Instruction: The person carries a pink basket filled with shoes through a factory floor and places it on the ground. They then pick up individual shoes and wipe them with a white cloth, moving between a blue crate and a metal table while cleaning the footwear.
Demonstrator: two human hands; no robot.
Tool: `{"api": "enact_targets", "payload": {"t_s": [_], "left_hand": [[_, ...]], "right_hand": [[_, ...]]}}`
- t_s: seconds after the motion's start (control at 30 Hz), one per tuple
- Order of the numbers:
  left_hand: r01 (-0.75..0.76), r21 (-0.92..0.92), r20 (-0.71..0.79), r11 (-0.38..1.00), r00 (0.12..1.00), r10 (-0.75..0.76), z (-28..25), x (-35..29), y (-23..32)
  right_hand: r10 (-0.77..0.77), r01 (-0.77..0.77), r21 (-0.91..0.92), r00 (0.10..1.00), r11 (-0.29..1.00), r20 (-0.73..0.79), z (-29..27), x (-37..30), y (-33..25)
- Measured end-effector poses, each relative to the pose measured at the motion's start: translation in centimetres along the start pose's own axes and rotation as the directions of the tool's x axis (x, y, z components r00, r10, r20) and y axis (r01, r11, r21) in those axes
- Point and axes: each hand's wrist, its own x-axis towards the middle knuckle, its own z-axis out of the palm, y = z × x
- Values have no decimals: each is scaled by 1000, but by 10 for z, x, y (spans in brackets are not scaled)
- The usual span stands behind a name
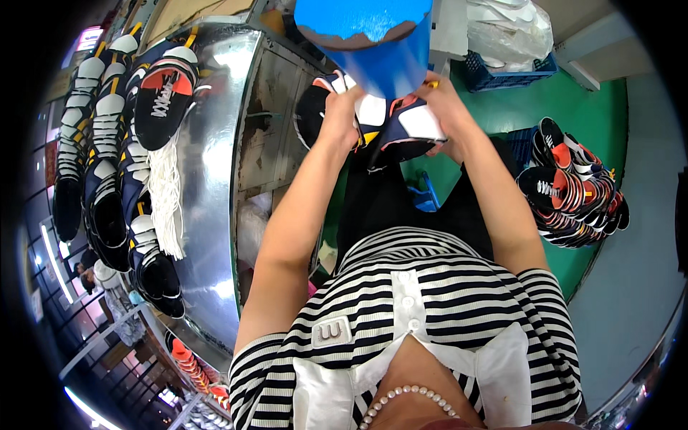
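Note:
In front of me, just under a blue cylinder [365, 50] with a ragged dark edge, both my hands hold sneaker uppers. My left hand [341, 120] is closed around a navy, black and white upper [312, 115] with a yellow patch. My right hand [448, 109] grips a second upper [421, 123] of like colours, with an orange-red edge. The two uppers lie side by side, close together. Parts of my fingertips are hidden behind them, and the cylinder covers their far ends.
A shiny metal table [211, 165] on the left bears rows of nested uppers [107, 136], a laced upper [159, 107] and a bundle of white laces [166, 197]. Piled uppers [573, 190] stand at right on the green floor. Farther back is a blue crate [505, 75] with plastic-wrapped white pieces.

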Motion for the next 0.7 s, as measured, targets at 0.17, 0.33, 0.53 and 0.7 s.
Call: {"api": "enact_targets", "payload": {"t_s": [0.17, 0.33, 0.53, 0.7], "left_hand": [[313, -169, 6, 934, 948, -317, -28, 47, 2], [-171, 32, -90, 985, 981, 174, -50, -66, 10], [-98, -15, 65, 995, 993, 98, -1, -121, -38], [-251, 247, 35, 936, 967, 251, -8, -82, -19]], "right_hand": [[102, -102, 22, 995, 995, -9, -6, 6, -20], [180, -124, 255, 962, 959, -205, -57, -20, -26], [145, -71, 412, 978, 908, -151, 27, -70, 27], [-244, 230, -98, 952, 968, -183, 45, -67, 18]]}}
